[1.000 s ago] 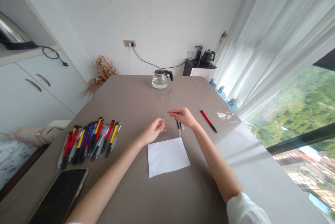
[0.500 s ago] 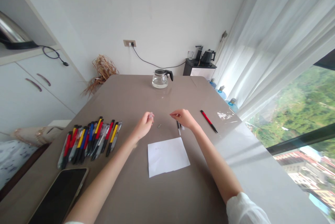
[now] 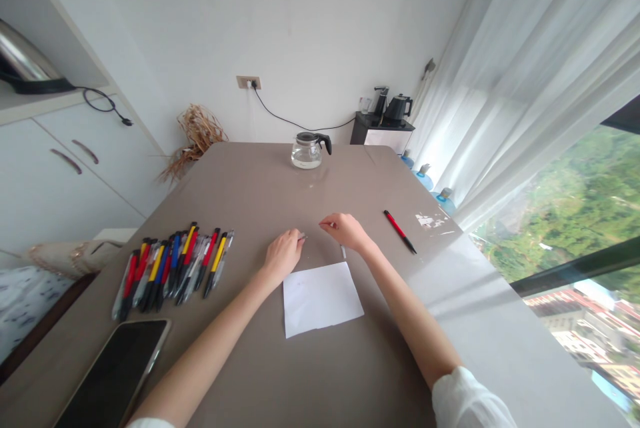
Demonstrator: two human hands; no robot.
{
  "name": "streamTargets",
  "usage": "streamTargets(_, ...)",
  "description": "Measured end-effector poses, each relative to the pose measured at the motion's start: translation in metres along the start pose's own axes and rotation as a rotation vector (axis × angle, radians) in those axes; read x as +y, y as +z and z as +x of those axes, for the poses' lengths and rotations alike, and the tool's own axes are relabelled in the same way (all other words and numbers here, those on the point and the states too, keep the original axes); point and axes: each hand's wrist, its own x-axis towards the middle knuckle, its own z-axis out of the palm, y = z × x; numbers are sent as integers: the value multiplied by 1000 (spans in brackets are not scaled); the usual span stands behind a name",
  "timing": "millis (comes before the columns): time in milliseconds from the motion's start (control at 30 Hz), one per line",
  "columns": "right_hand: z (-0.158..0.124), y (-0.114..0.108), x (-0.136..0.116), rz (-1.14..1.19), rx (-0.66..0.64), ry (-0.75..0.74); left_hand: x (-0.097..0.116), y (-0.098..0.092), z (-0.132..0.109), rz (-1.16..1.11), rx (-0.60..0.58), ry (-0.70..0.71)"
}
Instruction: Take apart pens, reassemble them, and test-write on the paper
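Note:
My left hand rests low over the table just above the paper's upper left corner, fingers closed. At its fingertips shows a small, shiny grey piece, too small to name. My right hand hovers to the right with thumb and forefinger pinched; whatever is between them is too small to make out. Partly hidden under the right hand lies a thin pen part with a pale end. Below both hands is a white sheet of paper, lying flat.
Several pens with red, yellow, blue and clear barrels lie at the left, above a phone. A red and black pen lies at the right. A glass pot with a black handle stands at the back of the table.
My left hand has come down and turned palm-down, its fingertips now at the small piece that lay on the table. My right hand has shifted slightly left and down, still pinched.

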Motion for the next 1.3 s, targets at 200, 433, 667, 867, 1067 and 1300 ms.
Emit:
streamTargets(200, 0, 7, -2, 4, -28, -14, 0, 0, 0, -43, -9, -9)
streamTargets(433, 2, 14, -3, 148, -48, -76, 6, -3, 3, -317, 67, 23)
streamTargets(667, -1, 2, -11, 348, 42, -77, 14, -11, 3, -450, 100, 19)
streamTargets(867, -4, -7, -20, 353, 133, -110, 19, -15, 1, -449, 57, 34)
streamTargets(1067, -5, -5, -24, 299, 105, -134, 23, -19, 0, -507, 36, 88)
streamTargets(1300, -8, -19, -21, 332, 19, -146, 25, -19, -2, -596, 16, 77)
